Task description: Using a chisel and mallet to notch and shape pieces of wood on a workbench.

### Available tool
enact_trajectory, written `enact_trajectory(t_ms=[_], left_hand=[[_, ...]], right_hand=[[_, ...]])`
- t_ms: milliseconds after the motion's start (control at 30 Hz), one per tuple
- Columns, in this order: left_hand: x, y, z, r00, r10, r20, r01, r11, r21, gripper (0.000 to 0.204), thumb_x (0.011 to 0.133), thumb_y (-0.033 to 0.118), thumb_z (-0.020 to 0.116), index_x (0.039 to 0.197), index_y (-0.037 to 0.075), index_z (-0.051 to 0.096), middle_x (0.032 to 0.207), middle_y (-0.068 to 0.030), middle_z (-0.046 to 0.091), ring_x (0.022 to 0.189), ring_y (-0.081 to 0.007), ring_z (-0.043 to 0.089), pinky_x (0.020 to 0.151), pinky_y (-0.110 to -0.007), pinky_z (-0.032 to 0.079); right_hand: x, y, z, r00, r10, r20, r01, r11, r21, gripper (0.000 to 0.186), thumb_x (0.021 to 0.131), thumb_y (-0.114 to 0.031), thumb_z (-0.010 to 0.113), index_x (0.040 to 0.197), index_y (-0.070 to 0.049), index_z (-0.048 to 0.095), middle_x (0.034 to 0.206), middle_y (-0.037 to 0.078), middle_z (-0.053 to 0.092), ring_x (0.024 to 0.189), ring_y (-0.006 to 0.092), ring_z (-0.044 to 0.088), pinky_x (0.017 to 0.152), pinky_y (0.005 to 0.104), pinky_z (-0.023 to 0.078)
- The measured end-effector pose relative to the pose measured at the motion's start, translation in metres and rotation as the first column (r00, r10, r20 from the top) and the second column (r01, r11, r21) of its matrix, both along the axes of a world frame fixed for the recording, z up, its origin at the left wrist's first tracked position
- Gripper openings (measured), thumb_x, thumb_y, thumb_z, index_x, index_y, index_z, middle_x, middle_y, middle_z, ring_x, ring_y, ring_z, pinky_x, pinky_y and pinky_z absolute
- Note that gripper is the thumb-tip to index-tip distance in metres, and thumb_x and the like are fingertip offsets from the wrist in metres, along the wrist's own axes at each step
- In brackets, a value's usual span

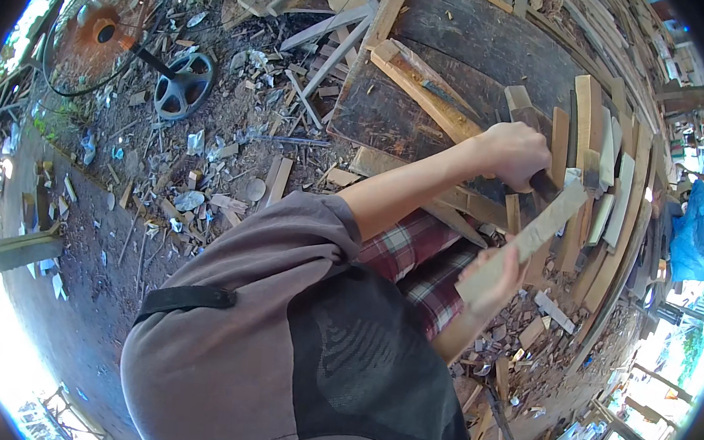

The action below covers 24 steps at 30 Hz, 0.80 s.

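I record the board point(537, 229) as pale tan and the tool point(544, 185) dark brown. Bench point(474, 31): blackish brown. Shirt point(209, 349): grey-brown, black panel point(367, 337). Shorts point(404, 245): red-and-white plaid. Fan blades point(90, 31): orange. Tarp point(694, 230): blue.

Left hand point(516, 155)'s wrapped around a dark tool handle point(544, 186), right hand point(501, 295)'s gripping a pale wood strip point(533, 236), orange fan point(104, 31) over on the left.

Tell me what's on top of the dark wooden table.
A long yellowish timber and small pale bits lie on the dark wooden table. The tabletop beneath the timber is covered, and whatever is behind the left hand cannot be seen.
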State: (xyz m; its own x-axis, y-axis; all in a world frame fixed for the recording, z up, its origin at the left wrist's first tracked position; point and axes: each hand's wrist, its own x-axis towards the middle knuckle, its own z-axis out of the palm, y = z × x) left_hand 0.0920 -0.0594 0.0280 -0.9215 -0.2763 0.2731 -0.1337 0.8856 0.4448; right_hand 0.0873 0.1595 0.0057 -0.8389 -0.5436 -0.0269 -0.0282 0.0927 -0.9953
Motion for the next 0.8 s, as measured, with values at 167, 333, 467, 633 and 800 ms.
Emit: enact_trajectory(t_ms=[167, 333, 467, 633, 800], left_hand=[[0.007, -0.002, 0.01, 0.989, -0.025, -0.148, 0.035, 0.997, 0.067, 0.021, 0.065, 0.025, 0.069, 0.082, 0.013, 0.071, 0.077, -0.0102, 0.067, 0.077, -0.0304, 0.066, 0.069, -0.041, 0.053], [0.003, -0.005, 0.007, 0.999, -0.02, -0.033, 0.021, 0.999, 0.026, 0.023, 0.064, 0.027, 0.07, 0.084, 0.015, 0.072, 0.075, -0.0099, 0.067, 0.075, -0.0296, 0.066, 0.069, -0.041, 0.053], [0.016, -0.008, 0.02, 0.985, 0.019, -0.172, -0.001, 0.995, 0.103, 0.023, 0.064, 0.028, 0.071, 0.082, 0.015, 0.072, 0.072, -0.0102, 0.067, 0.074, -0.0295, 0.066, 0.067, -0.041, 0.053], [0.008, -0.008, 0.007, 0.993, 0.02, -0.12, -0.017, 0.999, 0.027, 0.023, 0.064, 0.029, 0.071, 0.082, 0.015, 0.072, 0.074, -0.0103, 0.067, 0.074, -0.0303, 0.066, 0.067, -0.042, 0.053], [0.01, -0.005, 0.012, 0.991, -0.005, -0.134, 0.003, 1.0, -0.018, 0.016, 0.066, 0.027, 0.068, 0.078, 0.015, 0.07, 0.072, -0.0093, 0.066, 0.071, -0.03, 0.066, 0.064, -0.041, 0.053]], right_hand=[[-0.021, 0.028, 0.044, 0.977, -0.182, 0.109, 0.212, 0.838, -0.502, 0.048, 0.094, -0.044, 0.046, 0.124, -0.007, 0.048, 0.072, 0.005, 0.051, 0.049, 0.0107, 0.048, 0.038, 0.023, 0.037], [-0.006, 0.005, 0.001, 0.977, -0.138, -0.162, 0.143, 0.99, 0.02, 0.053, 0.088, -0.036, 0.062, 0.126, -0.002, 0.049, 0.069, 0.007, 0.056, 0.056, 0.0166, 0.058, 0.043, 0.0312, 0.045], [-0.01, 0.028, 0.052, 0.988, -0.142, 0.053, 0.147, 0.809, -0.569, 0.051, 0.091, -0.036, 0.052, 0.128, -0.002, 0.047, 0.072, 0.007, 0.053, 0.046, 0.0125, 0.046, 0.039, 0.0245, 0.039], [-0.001, 0.015, 0.022, 0.993, -0.091, 0.079, 0.111, 0.944, -0.31, 0.046, 0.092, -0.035, 0.052, 0.125, -0.002, 0.049, 0.067, 0.005, 0.051, 0.044, 0.0126, 0.045, 0.038, 0.0259, 0.039], [-0.017, 0.026, 0.045, 0.997, -0.073, -0.005, 0.07, 0.969, -0.239, 0.048, 0.096, -0.035, 0.042, 0.128, 0.002, 0.042, 0.065, 0.007, 0.049, 0.042, 0.0142, 0.046, 0.036, 0.0262, 0.039]])
